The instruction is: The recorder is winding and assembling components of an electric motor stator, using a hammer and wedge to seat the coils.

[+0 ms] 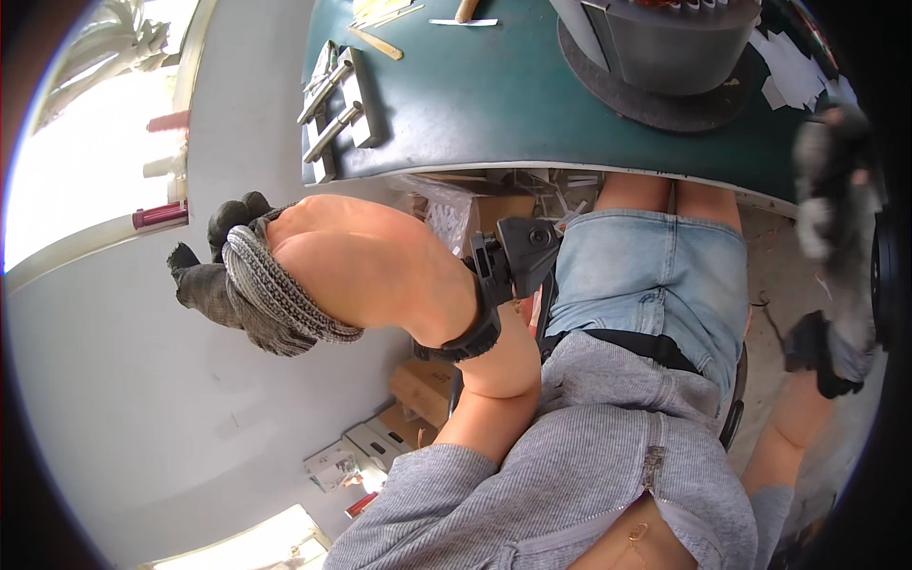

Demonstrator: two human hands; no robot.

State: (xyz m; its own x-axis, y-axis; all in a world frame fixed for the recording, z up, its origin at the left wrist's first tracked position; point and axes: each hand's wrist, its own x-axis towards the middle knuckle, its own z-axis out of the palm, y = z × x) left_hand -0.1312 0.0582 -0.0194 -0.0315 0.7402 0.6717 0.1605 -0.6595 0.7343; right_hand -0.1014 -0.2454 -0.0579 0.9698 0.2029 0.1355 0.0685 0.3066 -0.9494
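Note:
My left hand (252,275), in a grey knit glove with dark fingertips, is raised beside the white wall at the left. Thumb and bent fingers stand apart, and I see nothing between them. A black strap with a small camera-like device (528,249) goes round that forearm. Out at the right rim, my right hand (836,190) wears a grey and black glove and is smeared by motion. It is by the table's right end, close to white paper scraps (790,71); whether it holds anything does not show.
On the dark green table (475,104) stand metal blocks with rods (347,104) and a grey machine (670,47) on a round black base. A yellowish stick (376,43) lies behind the blocks. Dark red cylinders (160,216) rest on the window ledge. Cardboard boxes (423,389) sit below.

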